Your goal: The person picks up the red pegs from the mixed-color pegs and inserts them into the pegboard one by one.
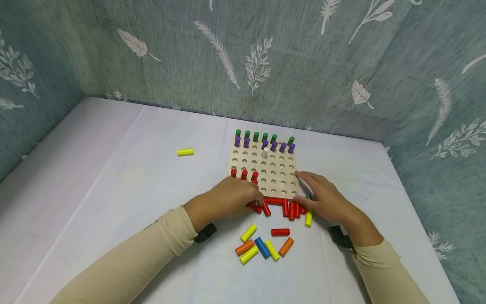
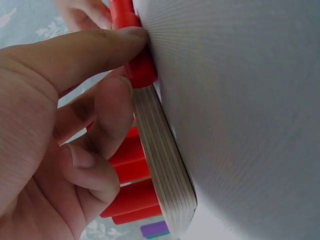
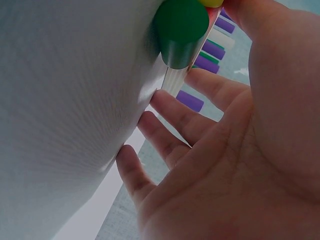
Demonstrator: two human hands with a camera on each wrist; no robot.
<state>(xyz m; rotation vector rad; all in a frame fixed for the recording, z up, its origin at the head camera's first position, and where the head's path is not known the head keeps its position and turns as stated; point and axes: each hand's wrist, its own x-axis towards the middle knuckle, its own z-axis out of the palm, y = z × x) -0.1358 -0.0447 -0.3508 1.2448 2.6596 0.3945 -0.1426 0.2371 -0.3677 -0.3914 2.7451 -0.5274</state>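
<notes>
A wooden pegboard [image 1: 268,188] lies flat on the table. Green pegs [image 1: 256,137] line its far row, with purple pegs [image 1: 274,146] in front and a white peg [image 1: 265,153] nearby. Several red pegs [image 1: 244,175] stand at its left side, partly hidden by my left hand [image 1: 235,198]. That hand pinches a loose red peg [image 2: 142,71] by the board's front edge, thumb against it. At the right front corner, my right hand [image 1: 324,198] is spread, its fingertips by the board's side. Beside its thumb lies a green peg [image 3: 182,30].
Loose red pegs [image 1: 291,211] lie along the board's front, with a yellow peg [image 1: 309,218] to their right. Nearer are yellow, orange and red pegs and a blue peg [image 1: 262,248]. Another yellow peg [image 1: 185,152] lies far left. A patterned cloth [image 1: 288,63] hangs behind the table.
</notes>
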